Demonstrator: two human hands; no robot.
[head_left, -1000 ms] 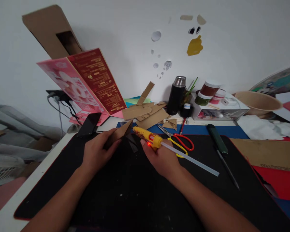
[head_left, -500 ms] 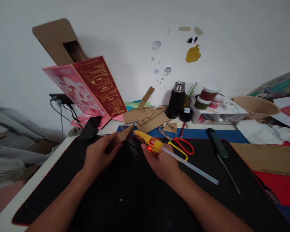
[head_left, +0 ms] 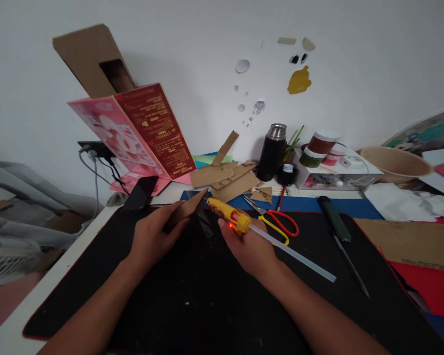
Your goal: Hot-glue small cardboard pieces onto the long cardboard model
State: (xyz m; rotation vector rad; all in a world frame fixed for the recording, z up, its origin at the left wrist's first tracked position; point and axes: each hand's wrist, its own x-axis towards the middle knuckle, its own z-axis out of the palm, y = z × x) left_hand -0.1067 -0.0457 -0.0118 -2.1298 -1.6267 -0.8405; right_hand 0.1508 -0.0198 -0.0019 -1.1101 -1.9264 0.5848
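Observation:
My left hand (head_left: pixel 155 231) grips a folded or angled piece of cardboard (head_left: pixel 188 206) between thumb and fingers, above the black mat. In my right hand (head_left: pixel 249 246) is a yellow hot glue gun (head_left: pixel 225 211), its red light lit and a long clear glue stick (head_left: pixel 296 254) sticking out of its back end. The nozzle points left at the cardboard's right edge, close to it; I cannot tell whether they touch. Just beyond my right hand lie scissors (head_left: pixel 281 224) with red and yellow handles.
Cardboard scraps (head_left: pixel 225 180) lie behind the hands, near a black thermos (head_left: pixel 272 153) and a dark bottle (head_left: pixel 286 175). A green-handled cutter (head_left: pixel 333 217) and a pointed metal tool (head_left: pixel 351 266) lie at right on the mat (head_left: pixel 207 305). A phone (head_left: pixel 140 192) rests at left.
The whole view has shifted slightly, so everything sits a little further right. Both hands keep their hold, with the glue gun and cardboard in nearly the same relation.

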